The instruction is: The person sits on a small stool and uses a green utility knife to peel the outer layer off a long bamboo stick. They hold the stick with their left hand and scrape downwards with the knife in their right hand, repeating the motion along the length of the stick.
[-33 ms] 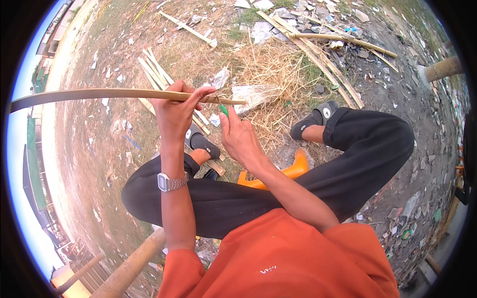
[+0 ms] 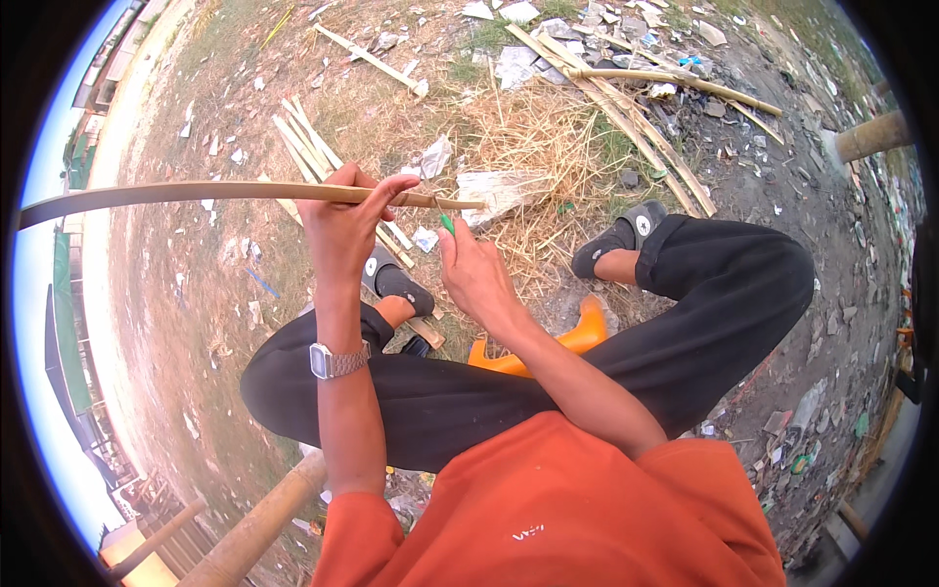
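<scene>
A long, pale bamboo strip (image 2: 235, 192) runs in from the left edge and crosses in front of me. My left hand (image 2: 344, 207) is wrapped round it near its right end, thumb pointing right, a metal watch on the wrist. Just right of those fingers, my right hand (image 2: 476, 272) grips a small green-handled knife (image 2: 447, 223). The thin blade meets the strip a little short of its tip; the fingers cover most of the handle. Below my right hand, between my legs, lies an orange plastic object (image 2: 584, 328), partly hidden by my forearm.
Straw and shavings (image 2: 553, 161) cover the ground ahead between my feet. Split bamboo strips (image 2: 303, 137) lie beyond my left hand, with longer bamboo pieces (image 2: 616, 108) at the far right. Scattered litter surrounds me. A thick pole (image 2: 259, 519) stands at the lower left.
My right hand with the knife has shifted slightly right and down, toward the strip's tip. The bamboo strip sits a touch lower, while my left hand has barely moved.
</scene>
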`<state>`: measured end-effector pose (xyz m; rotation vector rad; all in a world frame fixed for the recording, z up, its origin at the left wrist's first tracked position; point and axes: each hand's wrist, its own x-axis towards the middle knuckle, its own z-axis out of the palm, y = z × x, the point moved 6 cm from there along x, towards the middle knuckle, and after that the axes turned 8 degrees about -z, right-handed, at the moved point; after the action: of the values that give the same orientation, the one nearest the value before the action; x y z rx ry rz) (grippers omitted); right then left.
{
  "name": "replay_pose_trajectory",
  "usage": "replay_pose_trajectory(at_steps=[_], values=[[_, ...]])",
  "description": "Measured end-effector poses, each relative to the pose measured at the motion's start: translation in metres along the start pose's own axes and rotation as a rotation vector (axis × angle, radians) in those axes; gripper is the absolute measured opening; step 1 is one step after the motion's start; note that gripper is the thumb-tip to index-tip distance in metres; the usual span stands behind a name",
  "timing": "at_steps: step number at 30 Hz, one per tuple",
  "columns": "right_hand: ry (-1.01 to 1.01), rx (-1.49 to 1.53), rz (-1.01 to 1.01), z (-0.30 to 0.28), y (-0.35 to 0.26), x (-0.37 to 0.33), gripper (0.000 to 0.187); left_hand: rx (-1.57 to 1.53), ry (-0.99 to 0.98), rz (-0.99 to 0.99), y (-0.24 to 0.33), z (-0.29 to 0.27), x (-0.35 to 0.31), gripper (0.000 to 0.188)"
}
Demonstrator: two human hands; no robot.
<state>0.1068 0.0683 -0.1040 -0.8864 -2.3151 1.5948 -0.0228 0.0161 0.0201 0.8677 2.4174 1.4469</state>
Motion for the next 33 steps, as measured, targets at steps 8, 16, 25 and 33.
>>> replay_pose_trajectory(at_steps=[8, 16, 25, 33], values=[[0.041, 0.017, -0.037, 0.004, -0.001, -0.003, 0.030, -0.060, -0.043, -0.035, -0.005, 0.000, 0.001, 0.019], [0.113, -0.016, -0.125, 0.006, 0.004, 0.000, 0.030, -0.020, -0.020, -0.015, -0.005, 0.000, 0.001, 0.023], [0.074, -0.052, -0.059, 0.014, 0.013, 0.005, 0.032, 0.006, 0.015, -0.029, -0.010, -0.006, 0.000, 0.016], [0.068, -0.099, -0.045, 0.006, 0.016, 0.010, 0.033, -0.003, 0.004, -0.051, -0.008, -0.004, 0.002, 0.020]])
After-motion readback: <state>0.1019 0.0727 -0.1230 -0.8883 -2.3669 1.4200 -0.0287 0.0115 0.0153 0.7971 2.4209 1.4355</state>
